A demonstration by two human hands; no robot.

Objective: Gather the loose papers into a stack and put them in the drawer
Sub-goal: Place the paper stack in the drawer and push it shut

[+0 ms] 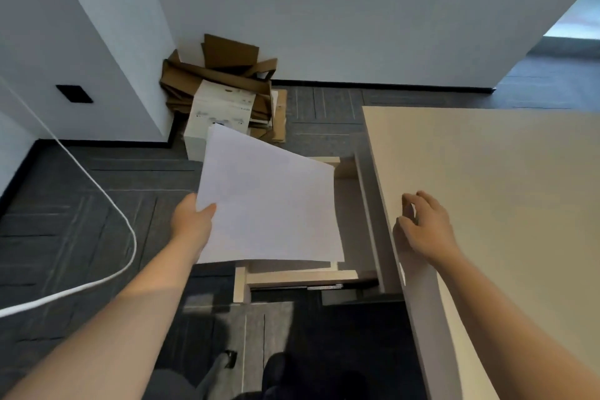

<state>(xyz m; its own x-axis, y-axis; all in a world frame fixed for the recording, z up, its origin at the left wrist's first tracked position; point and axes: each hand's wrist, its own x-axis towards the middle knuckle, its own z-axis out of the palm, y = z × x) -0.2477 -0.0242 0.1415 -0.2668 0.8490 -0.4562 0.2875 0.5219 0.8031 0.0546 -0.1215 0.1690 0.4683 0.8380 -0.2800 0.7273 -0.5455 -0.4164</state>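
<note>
A stack of white papers [269, 201] is held flat in the air by its left edge, with my left hand [191, 219] shut on it, thumb on top. The stack hangs over the pulled-out beige drawer [298, 276], which sticks out from the left side of the desk and is mostly hidden under the sheets. My right hand [422, 226] rests on the left edge of the beige desk top [493, 191], fingers curled over the edge and holding nothing.
A pile of flattened brown cardboard [224, 75] and a white box [217, 114] sit in the wall corner beyond the drawer. A white cable [97, 178] curves across the dark carpet on the left. My legs and shoes [246, 367] are below.
</note>
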